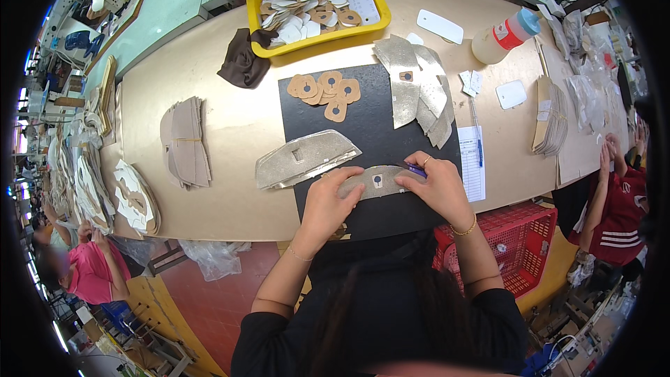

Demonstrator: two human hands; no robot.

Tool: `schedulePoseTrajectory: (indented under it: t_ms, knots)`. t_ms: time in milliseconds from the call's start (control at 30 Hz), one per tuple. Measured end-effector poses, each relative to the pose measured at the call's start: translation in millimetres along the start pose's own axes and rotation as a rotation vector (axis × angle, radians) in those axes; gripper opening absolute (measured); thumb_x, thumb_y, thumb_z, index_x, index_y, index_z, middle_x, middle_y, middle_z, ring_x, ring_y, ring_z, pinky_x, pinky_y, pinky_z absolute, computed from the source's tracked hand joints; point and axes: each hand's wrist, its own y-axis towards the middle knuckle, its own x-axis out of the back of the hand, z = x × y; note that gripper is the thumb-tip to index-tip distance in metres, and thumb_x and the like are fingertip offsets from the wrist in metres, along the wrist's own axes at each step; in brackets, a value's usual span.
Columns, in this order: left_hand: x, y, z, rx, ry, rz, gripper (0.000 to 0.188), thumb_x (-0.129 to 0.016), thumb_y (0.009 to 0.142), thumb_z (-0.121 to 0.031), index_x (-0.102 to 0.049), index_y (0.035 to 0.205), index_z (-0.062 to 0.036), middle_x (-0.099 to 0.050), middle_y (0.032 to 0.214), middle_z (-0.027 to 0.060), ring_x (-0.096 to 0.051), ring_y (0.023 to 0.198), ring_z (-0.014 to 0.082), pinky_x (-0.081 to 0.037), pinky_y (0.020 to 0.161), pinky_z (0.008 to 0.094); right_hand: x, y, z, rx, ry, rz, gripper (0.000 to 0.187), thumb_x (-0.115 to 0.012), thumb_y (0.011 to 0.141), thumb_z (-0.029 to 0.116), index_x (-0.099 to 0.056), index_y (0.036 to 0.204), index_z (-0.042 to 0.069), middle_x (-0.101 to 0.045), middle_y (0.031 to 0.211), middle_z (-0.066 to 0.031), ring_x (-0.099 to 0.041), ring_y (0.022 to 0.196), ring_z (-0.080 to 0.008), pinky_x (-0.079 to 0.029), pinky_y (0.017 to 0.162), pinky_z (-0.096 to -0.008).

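Note:
A curved grey cut piece (379, 183) with a small keyhole-shaped patch at its middle lies over the black mat (328, 211). My left hand (329, 199) grips its left end, thumb on top. At the other end, my right hand (441, 190) holds it with thumb and fingers, and a purple pen (417, 170) is tucked in those fingers. Just beyond my left hand rests a small stack of grey cut pieces (307, 157) with a cutout. Farther up the mat are several tan patches (332, 84) with keyhole holes, and a fan of silvery-grey pieces (412, 91).
A yellow basket (382, 24) of white and tan patches stands at the back, a dark cloth (244, 63) over its corner. Right of it is a bottle with a blue cap (528, 21). Brown bundled pieces (185, 141) lie left. A red crate (516, 237) sits below the edge.

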Motion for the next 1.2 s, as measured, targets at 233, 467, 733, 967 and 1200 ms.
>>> schedulePoseTrajectory:
  t_ms: [233,467,733,967,1200]
  knots:
    - [0,1,1,-0.014,0.019,-0.007,0.028,-0.072,0.088,-0.009,-0.069,0.115,-0.0028,-0.071,0.1,0.013,-0.068,0.062,0.0189,-0.054,0.062,0.0302,0,0,0,-0.01,-0.035,0.019,0.031,-0.078,0.083,0.029,-0.068,0.099,0.005,-0.073,0.085,-0.0152,-0.071,0.079,-0.0332,-0.054,0.07,-0.0393]
    - [-3,2,5,-0.057,0.011,-0.038,0.028,-0.074,0.088,-0.011,-0.07,0.115,-0.0029,-0.072,0.095,0.0078,-0.062,0.059,0.0084,-0.049,0.051,0.0241,-2,0,0,0.014,-0.065,-0.001,0.031,-0.077,0.083,0.03,-0.068,0.099,0.006,-0.073,0.085,-0.0143,-0.071,0.078,-0.0327,-0.054,0.069,-0.0399]
    - [-6,2,6,-0.06,0.053,-0.048,0.029,-0.073,0.087,-0.01,-0.069,0.114,-0.0011,-0.073,0.099,0.0108,-0.066,0.062,0.0127,-0.053,0.058,0.0263,-3,1,-1,0.011,-0.076,0.002,0.031,-0.077,0.083,0.03,-0.068,0.1,0.006,-0.073,0.085,-0.014,-0.071,0.08,-0.0326,-0.054,0.07,-0.0402]
    - [-10,1,4,-0.113,0.244,-0.089,0.029,-0.072,0.087,-0.012,-0.068,0.115,-0.0036,-0.071,0.101,0.0127,-0.069,0.066,0.021,-0.055,0.063,0.0313,-4,1,-1,0.019,-0.098,-0.001,0.031,-0.077,0.083,0.03,-0.067,0.101,0.007,-0.073,0.086,-0.014,-0.071,0.08,-0.0324,-0.054,0.069,-0.0407]
    - [-19,-10,4,-0.434,0.725,-0.258,0.033,-0.074,0.079,-0.01,-0.069,0.111,-0.0079,-0.061,0.125,0.0126,-0.059,0.11,0.0301,-0.048,0.093,0.0425,-4,2,-1,0.008,-0.116,0.013,0.031,-0.076,0.083,0.03,-0.067,0.102,0.007,-0.073,0.085,-0.0139,-0.071,0.079,-0.0327,-0.053,0.069,-0.0417]
